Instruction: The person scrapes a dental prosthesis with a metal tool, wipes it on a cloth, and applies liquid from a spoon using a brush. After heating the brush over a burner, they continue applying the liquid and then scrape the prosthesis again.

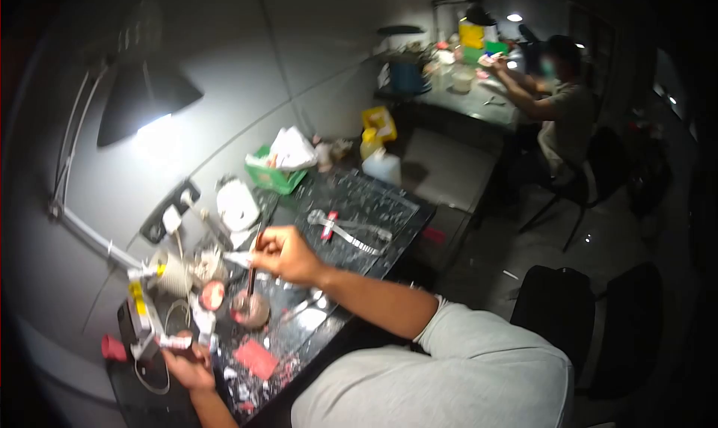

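Note:
My right hand (286, 256) is closed on a thin dark brush-like tool (252, 282), held upright with its lower end in a small round jar (250, 309). A white pointed piece (238, 257) shows beside its fingers. At the lower left, my left hand (191, 362) holds a small pink and white piece (177, 342). A round pink and white piece (212, 295) lies left of the jar. Nearer the front edge, a flat pink sheet (256, 359) rests on the dark table (351, 196).
A lamp (146, 103) hangs over the table's left side. Behind are a green box (275, 175), a white bottle (383, 168) and a power strip (170, 210). A metal tool (351, 232) lies on the table. Another person (565, 118) sits at a second table (479, 105).

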The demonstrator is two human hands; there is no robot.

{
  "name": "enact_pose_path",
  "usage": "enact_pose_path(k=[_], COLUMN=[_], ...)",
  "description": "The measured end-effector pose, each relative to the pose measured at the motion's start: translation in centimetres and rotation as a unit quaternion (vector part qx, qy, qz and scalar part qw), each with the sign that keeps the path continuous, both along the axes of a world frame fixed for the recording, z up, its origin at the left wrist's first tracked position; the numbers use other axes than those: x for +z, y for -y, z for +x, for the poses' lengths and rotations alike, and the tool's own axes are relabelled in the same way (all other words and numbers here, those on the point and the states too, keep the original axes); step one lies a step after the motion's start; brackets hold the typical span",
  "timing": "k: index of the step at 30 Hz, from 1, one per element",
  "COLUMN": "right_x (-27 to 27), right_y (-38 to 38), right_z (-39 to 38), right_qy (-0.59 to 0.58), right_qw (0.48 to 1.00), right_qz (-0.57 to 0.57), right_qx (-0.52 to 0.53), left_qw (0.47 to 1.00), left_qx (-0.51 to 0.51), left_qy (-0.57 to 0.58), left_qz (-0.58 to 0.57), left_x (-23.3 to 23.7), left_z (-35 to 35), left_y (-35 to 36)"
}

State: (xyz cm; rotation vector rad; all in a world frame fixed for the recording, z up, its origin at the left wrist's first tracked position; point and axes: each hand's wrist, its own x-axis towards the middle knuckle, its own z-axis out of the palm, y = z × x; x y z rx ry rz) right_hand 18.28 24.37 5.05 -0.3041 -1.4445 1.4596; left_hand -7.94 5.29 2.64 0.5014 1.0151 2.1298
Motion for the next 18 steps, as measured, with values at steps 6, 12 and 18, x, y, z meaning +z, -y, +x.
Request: enact_pose_path(k=[6, 12, 18], right_x=[-0.3, 1.2, 1.1], right_y=[-0.4, 0.8, 0.9], right_z=[-0.5, 0.4, 0.1], right_qy=[0.0, 0.056, 0.058], right_qw=[1.0, 0.998, 0.998], right_qz=[-0.015, -0.011, 0.01], right_qx=[-0.015, -0.027, -0.034], left_qw=[0.983, 0.969, 0.961], left_qx=[-0.175, -0.238, -0.269], left_qy=[-0.027, -0.057, -0.058], left_qz=[-0.054, -0.034, -0.031], left_x=[0.2, 0.9, 1.1], left_z=[-0.3, 0.0, 0.0], left_y=[0.8, 0.7, 0.9])
